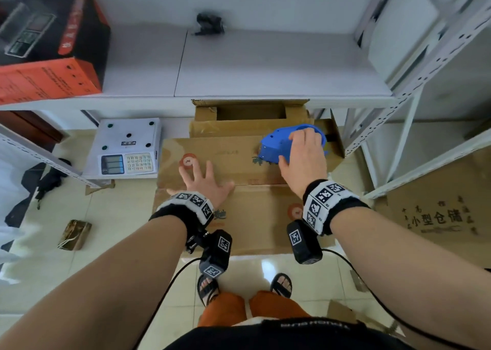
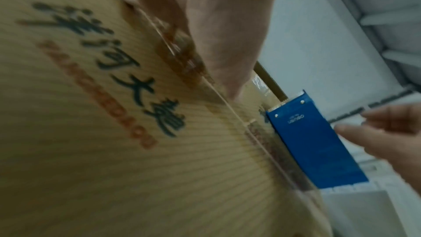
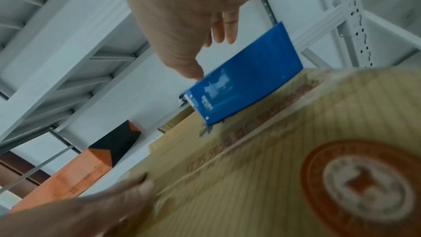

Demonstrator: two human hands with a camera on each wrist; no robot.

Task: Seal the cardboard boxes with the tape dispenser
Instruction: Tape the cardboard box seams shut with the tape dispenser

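A brown cardboard box (image 1: 239,163) stands on the floor with its top flaps folded down and a seam running across. My left hand (image 1: 204,182) lies flat on the flaps near the seam, fingers spread, pressing them down (image 2: 216,33). A blue tape dispenser (image 1: 273,145) sits on the box's far right part. My right hand (image 1: 303,158) is over it, fingers loosely extended above its top and the thumb at its near side. In the right wrist view the thumb tip nears the dispenser (image 3: 241,78) and the fingers stay straight. The left wrist view shows the dispenser (image 2: 314,141) beside the seam.
Behind stands a second cardboard box (image 1: 249,115), open, under a white shelf. A white weighing scale (image 1: 125,147) sits left of the box. An orange-and-black carton (image 1: 50,46) is on the shelf. Flat printed cardboard (image 1: 438,211) leans right, by metal shelving uprights (image 1: 398,97).
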